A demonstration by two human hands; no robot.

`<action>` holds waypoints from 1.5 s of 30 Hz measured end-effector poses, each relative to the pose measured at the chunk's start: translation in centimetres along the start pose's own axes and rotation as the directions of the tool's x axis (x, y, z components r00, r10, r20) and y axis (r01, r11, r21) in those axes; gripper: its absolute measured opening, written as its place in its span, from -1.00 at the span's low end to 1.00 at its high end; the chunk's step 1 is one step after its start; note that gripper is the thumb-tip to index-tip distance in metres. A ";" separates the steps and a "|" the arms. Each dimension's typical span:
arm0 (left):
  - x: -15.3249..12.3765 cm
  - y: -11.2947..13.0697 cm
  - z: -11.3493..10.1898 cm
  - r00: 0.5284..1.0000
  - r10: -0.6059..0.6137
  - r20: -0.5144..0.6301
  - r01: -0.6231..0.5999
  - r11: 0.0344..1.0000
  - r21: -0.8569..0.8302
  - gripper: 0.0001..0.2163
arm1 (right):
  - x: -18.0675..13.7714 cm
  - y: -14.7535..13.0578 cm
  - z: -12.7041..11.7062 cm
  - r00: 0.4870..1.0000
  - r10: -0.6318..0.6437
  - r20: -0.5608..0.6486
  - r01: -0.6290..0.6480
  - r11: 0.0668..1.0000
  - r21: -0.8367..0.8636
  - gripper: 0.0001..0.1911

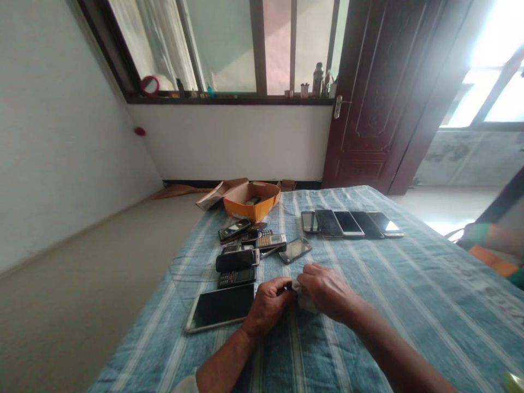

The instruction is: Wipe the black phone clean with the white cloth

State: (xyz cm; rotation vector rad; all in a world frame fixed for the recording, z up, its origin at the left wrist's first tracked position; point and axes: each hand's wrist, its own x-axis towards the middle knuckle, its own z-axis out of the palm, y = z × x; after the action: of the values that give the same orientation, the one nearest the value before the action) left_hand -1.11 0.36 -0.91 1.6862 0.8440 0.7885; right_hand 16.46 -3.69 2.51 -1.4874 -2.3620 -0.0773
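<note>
Low over the table, my left hand [270, 303] is closed on a small dark object [289, 286], mostly hidden by the fingers. Pressed close beside it, my right hand [327, 292] grips a crumpled white cloth [307, 301] against that object. Left of my left hand lies a tablet [223, 307] with a dark screen and pale frame. A keypad phone [236, 278] and a black phone [234, 261] sit just beyond it. Several more old phones are piled behind, including a silver keypad phone [271, 241]. A worn grey phone [295, 250] lies just ahead of my hands.
An open orange cardboard box [251, 210] with a phone [252, 201] inside stands at the table's far left. Several touchscreen phones lie in a row at the far right, a white one [348, 223] among them. Striped blue cloth [409, 295] covers the table.
</note>
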 end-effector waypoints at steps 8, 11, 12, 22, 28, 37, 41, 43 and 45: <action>0.1 -0.1 0.0 0.999 0.009 -0.049 -0.007 0.999 0.052 -0.62 | 0.7 -1.5 1.3 0.990 -0.033 -0.136 0.034 0.999 0.006 -0.87; -0.1 -0.1 -0.2 1.000 -0.004 -0.015 0.004 0.999 0.034 -0.64 | 0.4 -1.2 1.5 0.989 -0.059 -0.137 0.057 0.998 -0.016 -0.86; -0.1 0.0 -0.2 1.000 -0.011 -0.004 0.011 1.000 0.024 -0.66 | 0.2 -1.0 1.5 0.989 -0.062 -0.137 0.060 0.998 -0.018 -0.86; 0.1 0.1 0.1 0.995 -0.097 -0.003 0.097 0.993 -0.061 -0.75 | -3.0 3.2 -1.3 0.999 -0.021 -0.024 0.023 0.997 0.073 -0.75; 0.0 0.2 0.3 0.999 -0.036 0.024 0.036 0.999 -0.005 -0.66 | -1.1 0.9 -1.2 0.999 -0.039 -0.014 0.039 0.997 0.070 -0.81; -0.3 -0.1 -0.1 0.999 -0.043 0.033 0.044 0.999 -0.028 -0.66 | -0.6 0.5 0.4 0.998 -0.056 -0.031 0.056 0.998 0.015 -0.82; -0.2 -0.4 0.1 0.996 -0.083 0.014 0.084 0.995 -0.049 -0.73 | -2.6 2.7 -0.5 1.000 -0.015 -0.022 0.016 0.999 0.047 -0.79; -0.1 -0.5 0.1 0.996 -0.085 0.008 0.085 0.995 -0.057 -0.75 | -3.3 3.4 -0.9 1.000 0.016 -0.026 -0.014 0.997 0.070 -0.78; 0.0 -0.5 0.2 0.996 -0.084 0.007 0.084 0.995 -0.058 -0.75 | -3.6 3.6 -1.1 0.998 0.045 -0.037 -0.042 0.996 0.084 -0.77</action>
State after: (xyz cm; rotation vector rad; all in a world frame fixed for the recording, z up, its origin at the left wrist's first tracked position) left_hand -1.07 0.37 -1.42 1.5900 0.8747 0.7442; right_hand 21.31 -5.43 1.96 -1.4840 -2.2726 0.0025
